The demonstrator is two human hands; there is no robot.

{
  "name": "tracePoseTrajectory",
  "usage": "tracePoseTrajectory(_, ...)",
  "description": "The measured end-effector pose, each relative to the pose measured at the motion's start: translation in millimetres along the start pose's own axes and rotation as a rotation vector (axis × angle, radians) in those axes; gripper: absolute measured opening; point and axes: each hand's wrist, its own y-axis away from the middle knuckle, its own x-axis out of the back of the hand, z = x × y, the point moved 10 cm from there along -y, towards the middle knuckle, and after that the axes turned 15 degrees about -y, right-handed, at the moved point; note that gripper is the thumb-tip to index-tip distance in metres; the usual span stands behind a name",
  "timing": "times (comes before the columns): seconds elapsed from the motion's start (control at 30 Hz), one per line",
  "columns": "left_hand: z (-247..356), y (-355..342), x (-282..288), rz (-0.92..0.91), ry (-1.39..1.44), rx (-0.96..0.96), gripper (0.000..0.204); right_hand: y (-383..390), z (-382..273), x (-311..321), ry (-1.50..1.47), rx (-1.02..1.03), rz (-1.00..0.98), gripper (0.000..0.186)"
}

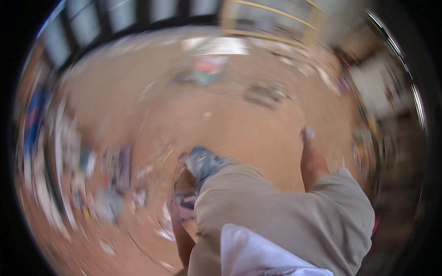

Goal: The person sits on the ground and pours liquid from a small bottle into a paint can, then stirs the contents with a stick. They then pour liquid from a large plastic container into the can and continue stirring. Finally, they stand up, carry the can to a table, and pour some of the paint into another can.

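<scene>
Beige clothing (pixel 285 211) and a white cloth (pixel 258 253) fill the lower middle of the head view. A bare forearm, which looks like my left, rises from the lower edge; my left hand (pixel 173 209) at its end is smeared, beside a pink and dark thing (pixel 186 207). Just beyond it, faded blue denim cloth (pixel 205 163) lies against the beige cloth. On the right a bare limb (pixel 314 163) juts out of the beige cloth and ends at a small pale patch (pixel 309 133). Whether it is my right arm or a leg is unclear. No fingers show clearly.
Brown ground (pixel 248 129) spreads around me, blurred. Ahead lie a red and teal item (pixel 208 69), a pale flat sheet (pixel 216 46) and a grey heap (pixel 267 94). A yellow frame (pixel 271 20) stands behind them. Scattered clutter (pixel 115 168) lies to the left.
</scene>
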Motion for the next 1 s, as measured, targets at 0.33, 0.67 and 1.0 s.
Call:
tracePoseTrajectory(0.33,-197.2,261.7,-34.1,0.77,0.104,0.65,0.036,607.6,-803.2,-295.8,0.165,1.621,-0.953,0.045)
tracePoseTrajectory(0.67,-42.8,265.7,-342.1,0.31,0.64,1.059,0.033,832.5,-972.7,-650.1,0.223,1.59,-0.9,0.076)
tracePoseTrajectory(1.0,69.3,179.8,-307.0,0.262,1.026,1.154,0.032,885.3,-984.6,-713.5,0.504,1.59,-0.579,0.075)
